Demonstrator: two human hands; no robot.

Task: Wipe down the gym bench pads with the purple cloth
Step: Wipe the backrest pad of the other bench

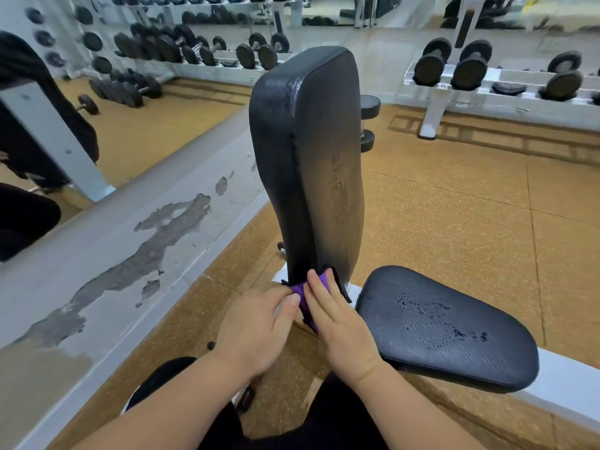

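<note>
Two pads (308, 151) (448, 326), one cloth (300, 291), two hands (256, 332) (341, 323)

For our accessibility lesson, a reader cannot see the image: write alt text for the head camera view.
A person's left hand holds and right hand presses a purple cloth against the bottom of a gym bench's upright black back pad. The seat pad to the right carries water droplets, and dumbbell racks stand behind.

Open floor (454, 203) right of the upright back pad (308, 151), plenty of room there. Left side is tighter: the low peeling wall (136, 235) runs close beside it. Seat pad (444, 326) sits just right of the pad's base.
</note>
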